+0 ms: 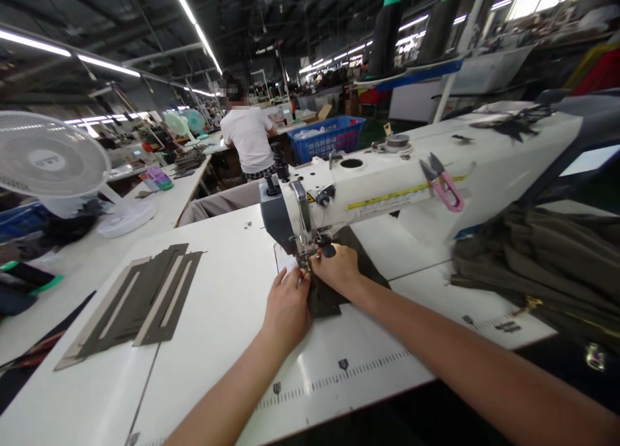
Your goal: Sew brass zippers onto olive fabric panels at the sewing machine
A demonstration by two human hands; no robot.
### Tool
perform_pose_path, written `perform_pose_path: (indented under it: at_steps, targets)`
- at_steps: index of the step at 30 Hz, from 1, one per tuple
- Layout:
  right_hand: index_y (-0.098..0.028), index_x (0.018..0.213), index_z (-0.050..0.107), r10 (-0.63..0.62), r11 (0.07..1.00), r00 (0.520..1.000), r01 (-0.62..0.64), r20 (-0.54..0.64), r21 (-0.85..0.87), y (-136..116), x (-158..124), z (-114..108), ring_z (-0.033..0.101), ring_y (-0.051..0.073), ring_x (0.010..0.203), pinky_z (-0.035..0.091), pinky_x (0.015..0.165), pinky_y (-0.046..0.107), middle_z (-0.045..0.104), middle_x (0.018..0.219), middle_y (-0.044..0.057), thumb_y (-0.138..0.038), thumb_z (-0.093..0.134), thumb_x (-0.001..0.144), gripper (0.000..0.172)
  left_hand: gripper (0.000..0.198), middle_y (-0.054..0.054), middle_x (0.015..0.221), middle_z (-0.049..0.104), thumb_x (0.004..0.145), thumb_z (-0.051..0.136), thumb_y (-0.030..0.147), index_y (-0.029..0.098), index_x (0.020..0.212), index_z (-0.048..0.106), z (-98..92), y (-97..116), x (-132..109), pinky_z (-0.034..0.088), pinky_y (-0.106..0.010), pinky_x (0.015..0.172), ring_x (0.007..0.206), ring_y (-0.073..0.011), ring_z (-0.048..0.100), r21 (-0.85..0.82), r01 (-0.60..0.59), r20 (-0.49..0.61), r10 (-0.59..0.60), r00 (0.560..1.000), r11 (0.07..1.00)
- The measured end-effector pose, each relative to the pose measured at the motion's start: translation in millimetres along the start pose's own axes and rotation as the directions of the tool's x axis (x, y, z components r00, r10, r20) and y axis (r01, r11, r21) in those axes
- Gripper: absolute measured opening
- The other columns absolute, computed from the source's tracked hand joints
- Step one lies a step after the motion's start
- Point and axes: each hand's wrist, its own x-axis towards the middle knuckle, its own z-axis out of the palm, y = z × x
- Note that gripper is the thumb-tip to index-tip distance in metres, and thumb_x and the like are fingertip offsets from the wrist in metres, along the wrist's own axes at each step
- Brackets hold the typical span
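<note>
A dark olive fabric piece (pixel 325 302) lies flat under the needle area of a white sewing machine (pixel 387 188). My left hand (pixel 289 304) rests at the fabric's left edge, fingers stretched forward close to the presser foot (pixel 305 260). From the right, my right hand (pixel 340 270) lies over the fabric with its fingers bent and drawn together beside the needle. Its fingertips are partly hidden behind machine parts. More of the same cloth shows behind my right wrist.
Olive strips with pale bands (pixel 140 297) lie stacked on the table's left. Pink-handled thread snips (pixel 443 182) sit on the machine arm. A heap of dark olive cloth with zips (pixel 533 265) is at right. A white fan (pixel 48 159), a blue basket (pixel 327 139) and a seated person (pixel 248 136) are beyond.
</note>
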Motion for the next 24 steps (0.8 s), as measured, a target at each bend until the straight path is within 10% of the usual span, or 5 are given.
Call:
perform_pose_path:
  at_steps: [5,10,24]
  targets:
    - [-0.014,0.098,0.064,-0.330,0.943,0.943,0.331,-0.047,0.021,14,-28,-11,0.055,0.023,0.103,0.041,0.090,0.035,0.063,0.104,0.013,-0.028,0.047,0.084,0.025,0.042,-0.014,0.110,0.057,0.066,0.049,0.006,0.011,0.107,0.054,0.3,0,-3,0.041,-0.043,0.091,0.103,-0.0249,0.054,-0.067,0.027,-0.040,-0.030,0.999,0.997]
    - [0.000,0.117,0.052,-0.743,0.648,0.651,0.758,-0.154,0.077,38,-71,-8,0.046,0.027,0.115,0.037,0.100,0.042,0.053,0.122,0.020,-0.031,0.056,0.077,0.051,0.036,-0.012,0.112,0.059,0.071,0.047,0.003,0.012,0.104,0.057,4.0,1,-11,0.044,-0.038,0.088,0.103,-0.0224,0.055,-0.135,-0.024,-0.094,0.012,0.995,0.991]
    - [0.004,0.113,0.055,-0.751,0.648,0.637,0.761,-0.174,-0.010,34,-66,0,0.050,0.026,0.112,0.041,0.098,0.038,0.057,0.118,0.020,-0.014,0.042,0.079,0.040,0.033,-0.014,0.109,0.061,0.073,0.044,0.001,0.010,0.102,0.057,3.3,-2,-8,0.047,-0.040,0.084,0.100,-0.0239,0.057,-0.082,-0.147,-0.115,0.137,0.984,0.986]
